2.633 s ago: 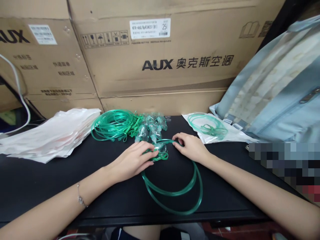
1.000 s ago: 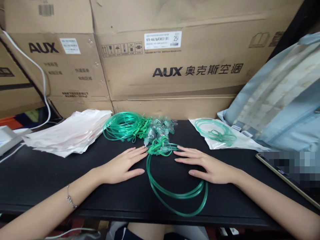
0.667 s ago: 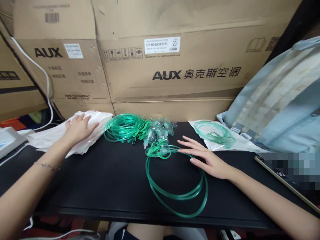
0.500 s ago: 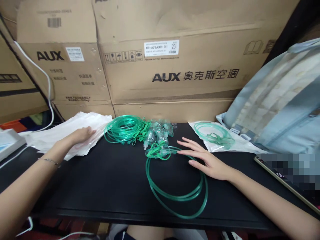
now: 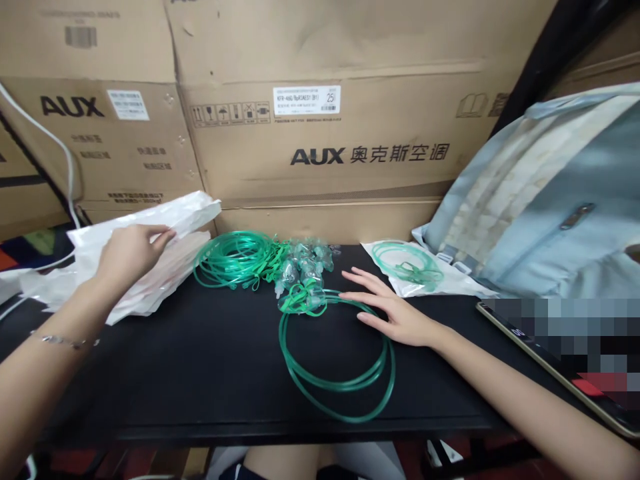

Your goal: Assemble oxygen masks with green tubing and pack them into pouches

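Note:
My left hand [image 5: 127, 252] pinches the top clear plastic bag [image 5: 185, 208] and lifts it off the stack of bags [image 5: 145, 293] at the left. My right hand [image 5: 395, 310] lies flat and open on the black table [image 5: 200, 360], its fingers resting on the upper right of a coiled green tube [image 5: 340, 373]. A small clear mask [image 5: 303, 300] with green straps sits at the top of that coil. Behind it lie a bundle of green tubing [image 5: 233, 257] and a heap of clear masks [image 5: 305, 257].
A sealed bag with a green tube set [image 5: 410, 267] lies at the right rear. A pale blue backpack [image 5: 540, 200] leans at the right, a tablet [image 5: 560, 340] in front of it. Cardboard boxes [image 5: 320, 133] wall the back. The table's front edge runs near me.
My left hand left the coil, reached to the stack of bags and has raised the top bag. My right hand stayed on the coil.

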### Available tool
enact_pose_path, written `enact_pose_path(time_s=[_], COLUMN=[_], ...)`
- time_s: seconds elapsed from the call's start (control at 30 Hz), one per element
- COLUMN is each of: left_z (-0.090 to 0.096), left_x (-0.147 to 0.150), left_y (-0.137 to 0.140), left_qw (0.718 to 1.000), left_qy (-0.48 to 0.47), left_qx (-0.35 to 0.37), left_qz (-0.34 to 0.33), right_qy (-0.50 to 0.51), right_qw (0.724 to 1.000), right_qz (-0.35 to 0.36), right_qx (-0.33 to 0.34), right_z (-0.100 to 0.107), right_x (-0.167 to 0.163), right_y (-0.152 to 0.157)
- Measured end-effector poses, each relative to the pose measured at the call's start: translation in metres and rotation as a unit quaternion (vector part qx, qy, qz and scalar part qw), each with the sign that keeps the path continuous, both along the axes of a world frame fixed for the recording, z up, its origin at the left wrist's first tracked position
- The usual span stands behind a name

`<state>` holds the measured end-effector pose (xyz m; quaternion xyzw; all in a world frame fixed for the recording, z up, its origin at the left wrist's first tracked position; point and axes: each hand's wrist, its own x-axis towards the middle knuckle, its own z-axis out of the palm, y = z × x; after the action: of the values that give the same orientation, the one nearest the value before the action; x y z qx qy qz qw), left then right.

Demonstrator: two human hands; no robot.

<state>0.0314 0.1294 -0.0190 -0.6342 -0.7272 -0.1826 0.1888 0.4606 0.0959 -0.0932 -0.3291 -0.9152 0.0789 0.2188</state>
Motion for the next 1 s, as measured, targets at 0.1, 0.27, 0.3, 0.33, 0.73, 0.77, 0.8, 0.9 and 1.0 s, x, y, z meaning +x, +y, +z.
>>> enact_pose_path(time_s=[0.1,0.27,0.3,0.33,0.73,0.77,0.8,0.9,1.0], left_z=[0.008,-0.006,-0.012,-0.02,-0.048,-0.047,-0.045,-0.044,-0.044], left_x=[0.04,0.11,0.119,0.126,0.126,0.126,0.125,0.125,0.126], left_y=[-0.012,-0.018,-0.016,-0.013,0.001,0.001,0.001,0.002,0.001], left_qw=[0.995,0.917,0.898,0.882,0.847,0.855,0.861,0.867,0.852], left_qy=[-0.013,-0.027,-0.03,-0.033,-0.094,-0.089,-0.087,-0.1,-0.137], left_qx=[0.085,0.181,0.183,0.182,0.113,0.112,0.114,0.13,0.136], left_qz=[-0.043,-0.355,-0.4,-0.434,-0.511,-0.499,-0.487,-0.47,-0.486], right_qy=[0.064,0.28,0.297,0.306,0.039,0.024,0.014,-0.008,-0.047], right_qw=[0.997,0.958,0.954,0.951,0.965,0.964,0.963,0.959,0.95], right_qz=[-0.018,-0.044,-0.032,-0.022,-0.016,-0.002,0.007,0.011,0.003], right_qx=[0.025,-0.036,-0.039,-0.041,0.259,0.265,0.27,0.284,0.307], right_z=[0.009,0.044,0.048,0.049,0.031,0.036,0.04,0.049,0.055], right_x=[-0.007,-0.034,-0.038,-0.04,-0.016,-0.016,-0.016,-0.017,-0.019], right_y=[0.003,0.03,0.037,0.044,0.049,0.046,0.043,0.033,0.026])
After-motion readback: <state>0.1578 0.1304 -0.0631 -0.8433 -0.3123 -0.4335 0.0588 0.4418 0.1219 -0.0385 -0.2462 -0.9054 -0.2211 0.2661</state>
